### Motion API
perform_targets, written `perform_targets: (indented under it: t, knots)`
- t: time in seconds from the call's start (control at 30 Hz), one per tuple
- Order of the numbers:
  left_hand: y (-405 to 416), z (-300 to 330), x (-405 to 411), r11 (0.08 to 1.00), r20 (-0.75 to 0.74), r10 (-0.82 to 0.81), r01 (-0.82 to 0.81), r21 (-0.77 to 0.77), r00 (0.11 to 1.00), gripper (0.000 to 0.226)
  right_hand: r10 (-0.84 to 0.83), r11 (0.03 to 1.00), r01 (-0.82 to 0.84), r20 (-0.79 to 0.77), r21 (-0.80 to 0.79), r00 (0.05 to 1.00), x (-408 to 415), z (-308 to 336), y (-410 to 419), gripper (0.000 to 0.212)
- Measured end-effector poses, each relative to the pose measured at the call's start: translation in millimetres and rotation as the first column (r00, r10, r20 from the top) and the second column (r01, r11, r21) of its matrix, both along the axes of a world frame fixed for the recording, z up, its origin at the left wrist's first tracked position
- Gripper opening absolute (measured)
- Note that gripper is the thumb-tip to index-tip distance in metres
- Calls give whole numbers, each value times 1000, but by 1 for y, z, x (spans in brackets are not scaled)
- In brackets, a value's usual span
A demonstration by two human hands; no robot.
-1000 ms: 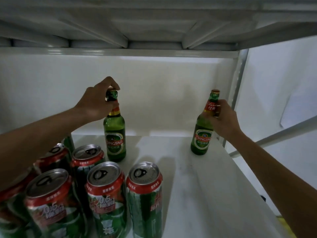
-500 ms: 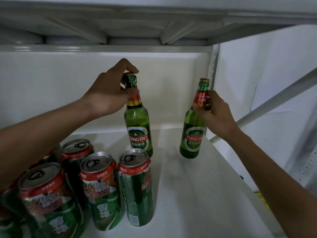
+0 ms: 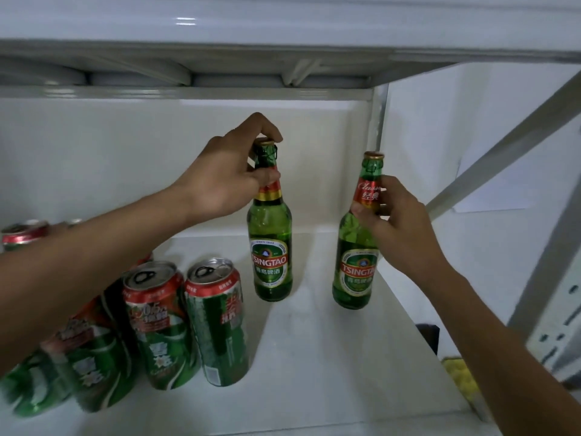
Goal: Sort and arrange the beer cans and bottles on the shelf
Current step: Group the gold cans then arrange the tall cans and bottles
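Two green Tsingtao beer bottles stand upright on the white shelf (image 3: 314, 357). My left hand (image 3: 220, 184) grips the neck and cap of the left bottle (image 3: 272, 256). My right hand (image 3: 399, 228) holds the neck of the right bottle (image 3: 356, 272), near the shelf's right post. Several green and red beer cans (image 3: 217, 322) stand grouped at the lower left, partly hidden under my left forearm. One more can (image 3: 23, 234) shows further back at the left edge.
The underside of the upper shelf (image 3: 220, 67) hangs low above the bottle caps. A grey upright post (image 3: 379, 121) and a diagonal brace (image 3: 503, 146) bound the right side. Something yellow (image 3: 459, 372) lies below the shelf's right edge.
My left hand has carried the left bottle rightward, away from the cans and closer to the right bottle. The right bottle stays held near the right post; the view has shifted.
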State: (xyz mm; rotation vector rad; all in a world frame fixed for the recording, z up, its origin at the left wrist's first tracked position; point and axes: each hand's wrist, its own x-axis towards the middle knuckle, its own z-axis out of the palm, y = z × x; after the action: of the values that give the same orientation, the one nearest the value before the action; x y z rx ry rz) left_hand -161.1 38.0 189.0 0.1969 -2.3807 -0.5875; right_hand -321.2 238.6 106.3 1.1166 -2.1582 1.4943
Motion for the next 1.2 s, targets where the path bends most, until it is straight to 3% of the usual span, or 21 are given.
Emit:
perform_targets:
  t: [0.37, 0.7, 1.2]
  knots:
    - [51, -7, 10, 995, 13, -100, 100, -17, 995, 39, 10, 1000, -9, 24, -22, 1000, 31, -5, 38, 28]
    - [99, -12, 17, 998, -37, -52, 54, 30, 998, 39, 85, 996, -85, -1, 29, 996, 46, -2, 71, 33]
    - [114, -34, 13, 999, 22, 1, -2, 42, 1000, 40, 112, 986, -120, 79, 113, 991, 49, -10, 71, 29]
